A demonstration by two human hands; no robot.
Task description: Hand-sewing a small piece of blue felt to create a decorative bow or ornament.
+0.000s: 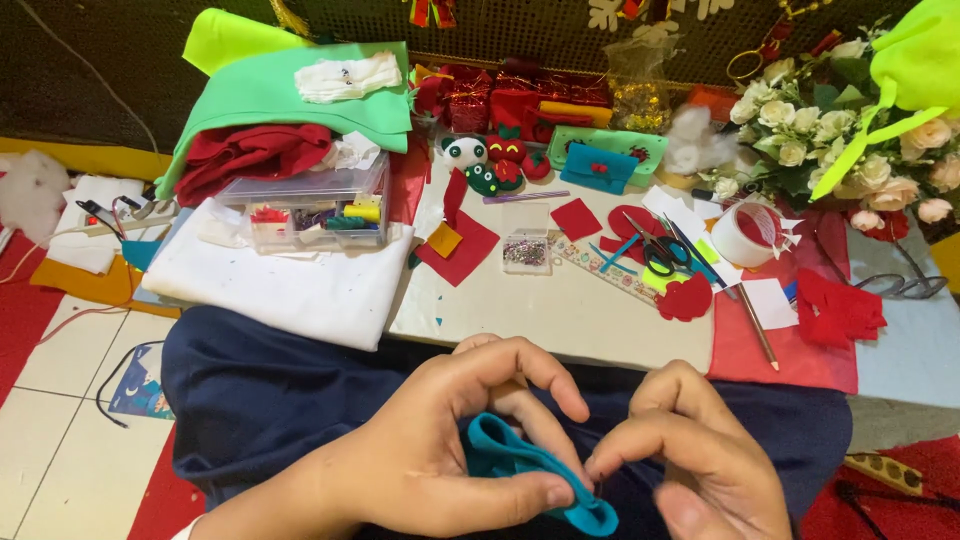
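Left hand (440, 450) pinches a folded teal felt piece (530, 470) over the lap, grip clenched on it; right hand (690, 450) has fingertips closed on its edge. Best to keep the fold tight with edges aligned. Beyond, on the bench (560, 310): scissors (660, 255), bead box (525, 248), tape roll (745, 235).
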